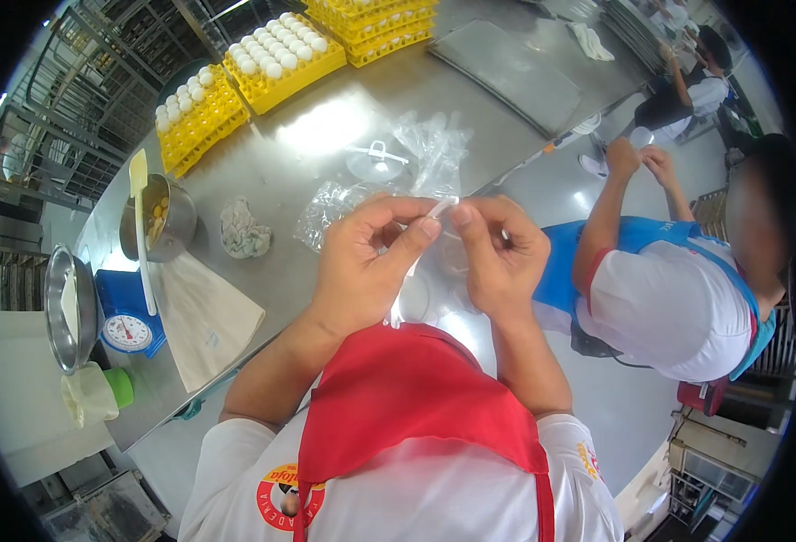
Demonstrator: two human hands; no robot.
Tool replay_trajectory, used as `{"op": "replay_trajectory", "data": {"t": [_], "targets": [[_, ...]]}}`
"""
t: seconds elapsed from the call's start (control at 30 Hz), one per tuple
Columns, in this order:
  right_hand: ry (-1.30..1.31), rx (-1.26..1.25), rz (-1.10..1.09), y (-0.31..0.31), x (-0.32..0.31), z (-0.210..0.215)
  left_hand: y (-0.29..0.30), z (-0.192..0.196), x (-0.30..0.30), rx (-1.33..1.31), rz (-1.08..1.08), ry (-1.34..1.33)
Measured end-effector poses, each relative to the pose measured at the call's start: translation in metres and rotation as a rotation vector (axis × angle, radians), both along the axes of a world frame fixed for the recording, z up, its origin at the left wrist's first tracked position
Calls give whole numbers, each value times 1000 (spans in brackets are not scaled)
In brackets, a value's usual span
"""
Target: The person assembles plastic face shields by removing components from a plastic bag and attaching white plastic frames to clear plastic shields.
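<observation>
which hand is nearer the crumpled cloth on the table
Left. The left hand is just right of the crumpled cloth; the right hand is farther right, beyond the left.

A long stainless-steel counter (470, 90) runs diagonally through the room, its top shining with a bright patch of overhead light. Yellow egg trays (280, 54) full of white eggs stand along its far edge, with a metal baking sheet (511, 72) lying further along. Near the end sit a steel pot (167, 221), a blue dial scale (129, 321) and a steel bowl (68, 312). Dark wire racks (82, 108) stand behind. The floor (614, 406) is smooth, pale grey and glossy.
</observation>
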State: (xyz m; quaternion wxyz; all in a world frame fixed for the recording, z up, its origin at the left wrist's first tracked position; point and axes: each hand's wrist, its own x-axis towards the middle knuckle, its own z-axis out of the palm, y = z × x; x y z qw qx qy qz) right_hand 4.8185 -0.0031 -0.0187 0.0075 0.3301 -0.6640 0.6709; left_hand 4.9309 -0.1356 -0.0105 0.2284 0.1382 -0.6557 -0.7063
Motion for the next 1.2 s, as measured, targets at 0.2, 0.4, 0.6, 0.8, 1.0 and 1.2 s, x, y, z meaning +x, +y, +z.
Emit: {"op": "replay_trajectory", "data": {"t": [0.2, 0.4, 0.6, 0.8, 1.0, 1.2], "targets": [[-70, -40, 6, -1, 0, -3, 3, 5, -2, 108, -8, -62], [-83, -27, 2, -3, 2, 4, 2, 1, -4, 228, -31, -73], [-121, 12, -17, -1, 0, 3, 3, 1, -6, 286, -47, -96], [-149, -64, -6, -4, -1, -3, 2, -3, -9, 371, -62, -120], [-174, -33, -22, -3, -1, -5, 2, -9, -12, 453, -64, -132], [-242, -49, -38, -3, -1, -9, 3, -13, -14, 483, -66, -106]]}}
